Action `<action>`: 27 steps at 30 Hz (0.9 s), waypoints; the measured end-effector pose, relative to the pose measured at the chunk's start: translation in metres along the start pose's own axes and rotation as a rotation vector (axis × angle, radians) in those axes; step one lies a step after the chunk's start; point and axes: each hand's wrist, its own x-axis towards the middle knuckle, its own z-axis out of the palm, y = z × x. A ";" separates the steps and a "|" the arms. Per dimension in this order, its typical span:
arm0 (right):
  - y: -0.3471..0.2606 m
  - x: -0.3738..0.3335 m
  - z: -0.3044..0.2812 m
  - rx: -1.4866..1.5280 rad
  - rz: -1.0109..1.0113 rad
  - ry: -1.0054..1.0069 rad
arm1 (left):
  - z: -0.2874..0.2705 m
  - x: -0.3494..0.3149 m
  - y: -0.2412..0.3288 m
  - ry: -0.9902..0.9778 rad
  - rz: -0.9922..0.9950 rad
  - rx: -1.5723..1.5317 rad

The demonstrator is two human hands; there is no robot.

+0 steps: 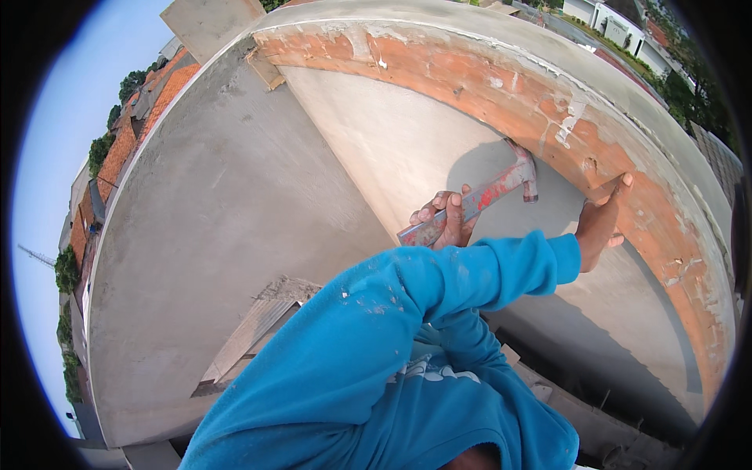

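Bright daylight is filling the view, falling warmly on the pale panel point(352, 117) beneath the orange band point(470, 74), while the grey slab point(211, 180) at left is showing a duller, more even tone. A rounded shadow point(470, 160) is lying behind the hammer point(503, 186), and a narrow dark strip is following the band's lower edge at right. Deep shade is swallowing detail at lower right. The fisheye lens is bending outlines toward the rim, where black corners are framing everything and bluish fringing is edging the sky point(47, 180). The hammer is appearing reasonably sharp; distant rooftops point(167, 92) are looking softer.
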 end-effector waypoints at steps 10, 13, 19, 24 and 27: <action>0.007 0.007 0.002 0.042 0.026 -0.040 | -0.051 0.033 0.003 0.013 0.078 -0.165; 0.022 0.017 0.009 0.083 -0.027 -0.030 | -0.046 0.024 0.009 -0.028 0.087 -0.161; 0.068 0.052 0.049 0.153 -0.297 -0.026 | -0.042 0.019 0.011 0.035 0.111 -0.162; 0.081 0.064 0.104 0.269 -0.353 0.008 | -0.046 0.032 0.002 0.048 0.076 -0.157; 0.069 0.052 0.105 0.338 -0.209 -0.058 | -0.043 0.032 0.003 0.024 0.119 -0.147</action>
